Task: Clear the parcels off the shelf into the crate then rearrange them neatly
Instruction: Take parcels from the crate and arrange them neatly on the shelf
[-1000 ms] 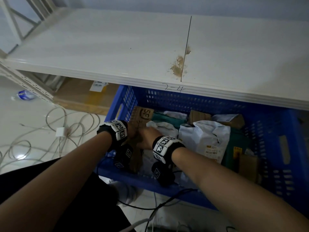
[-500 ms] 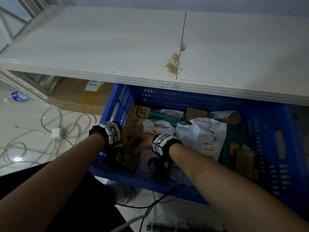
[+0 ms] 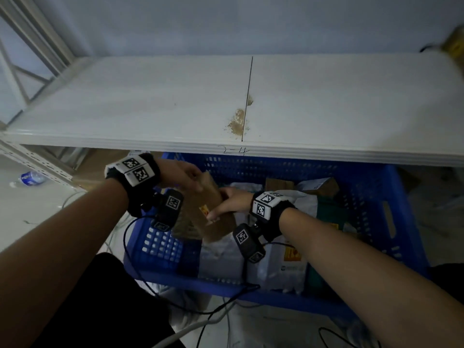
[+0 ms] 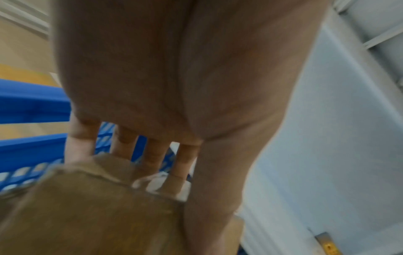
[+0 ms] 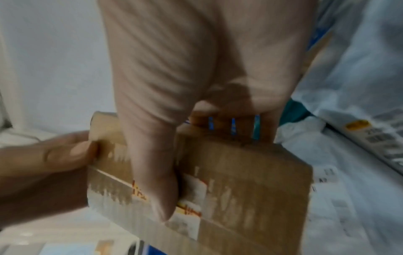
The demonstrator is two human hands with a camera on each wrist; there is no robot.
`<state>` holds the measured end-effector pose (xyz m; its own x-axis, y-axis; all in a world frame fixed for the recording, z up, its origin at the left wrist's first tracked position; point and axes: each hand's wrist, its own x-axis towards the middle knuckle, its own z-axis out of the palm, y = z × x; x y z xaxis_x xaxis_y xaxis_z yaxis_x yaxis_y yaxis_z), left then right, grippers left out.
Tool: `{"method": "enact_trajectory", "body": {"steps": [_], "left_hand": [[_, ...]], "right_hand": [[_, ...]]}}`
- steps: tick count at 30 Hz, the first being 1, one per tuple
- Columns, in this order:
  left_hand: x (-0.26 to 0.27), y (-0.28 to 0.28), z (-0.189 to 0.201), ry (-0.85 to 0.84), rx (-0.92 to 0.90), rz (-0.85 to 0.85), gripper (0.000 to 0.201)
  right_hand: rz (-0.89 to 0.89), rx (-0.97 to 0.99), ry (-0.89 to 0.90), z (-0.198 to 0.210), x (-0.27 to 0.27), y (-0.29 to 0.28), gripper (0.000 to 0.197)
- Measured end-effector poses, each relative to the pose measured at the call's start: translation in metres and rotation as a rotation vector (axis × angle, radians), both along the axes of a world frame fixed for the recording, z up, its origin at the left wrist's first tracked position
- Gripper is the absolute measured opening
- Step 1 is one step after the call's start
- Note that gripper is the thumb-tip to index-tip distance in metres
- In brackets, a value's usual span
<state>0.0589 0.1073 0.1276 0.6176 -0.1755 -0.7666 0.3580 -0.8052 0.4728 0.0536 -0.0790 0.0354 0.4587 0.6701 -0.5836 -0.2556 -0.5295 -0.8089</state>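
Note:
Both hands hold a flat brown cardboard parcel [image 3: 206, 212] tilted up above the left part of the blue crate [image 3: 371, 197]. My left hand [image 3: 185, 175] grips its upper left edge, thumb on the near face and fingers behind. My right hand [image 3: 226, 203] clamps the right side, thumb pressed on the torn label [image 5: 191, 195] and fingers behind the top edge. In the left wrist view the parcel [image 4: 91, 212] fills the lower left under the fingers [image 4: 152, 155]. White plastic mailers [image 3: 278, 257], a green parcel [image 3: 326, 209] and small brown boxes [image 3: 278, 184] lie in the crate. The white shelf [image 3: 150, 109] above is bare.
The shelf's front lip [image 3: 326, 153] overhangs the crate's back wall. A large cardboard box [image 3: 100, 164] lies under the shelf at left. Cables [image 3: 200, 320] trail on the floor before the crate. A water bottle [image 3: 31, 177] lies at far left, and a yellowish object [image 3: 454, 43] stands at the shelf's far right.
Both hands have lifted the brown parcel up out of the crate's left corner and tilted it. The head view has risen, showing more of the wall and shelf.

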Motion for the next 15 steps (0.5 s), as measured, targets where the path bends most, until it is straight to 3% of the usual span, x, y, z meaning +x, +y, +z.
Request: {"method": "enact_trajectory", "body": {"steps": [2, 6, 7, 9, 12, 15], "left_hand": [[0.006, -0.015, 0.023, -0.047, -0.076, 0.046, 0.073], [0.016, -0.054, 0.052, -0.106, -0.274, 0.203, 0.076], [0.018, -0.066, 0.057, -0.112, -0.319, 0.234, 0.065], [0.022, -0.094, 0.067, -0.150, -0.356, 0.253, 0.039], [0.035, -0.138, 0.083, -0.310, -0.363, 0.242, 0.037], [0.054, -0.182, 0.104, -0.553, -0.353, 0.170, 0.042]], "right_hand": [[-0.062, 0.042, -0.005, 0.020, 0.005, -0.024, 0.059], [-0.222, 0.093, -0.019, 0.053, 0.017, -0.083, 0.081], [-0.266, 0.098, -0.029, 0.060, 0.020, -0.097, 0.085], [-0.356, 0.114, -0.058, 0.078, 0.021, -0.128, 0.077], [-0.421, 0.083, -0.132, 0.109, 0.025, -0.168, 0.061], [-0.590, 0.030, -0.244, 0.132, 0.037, -0.205, 0.069]]}}
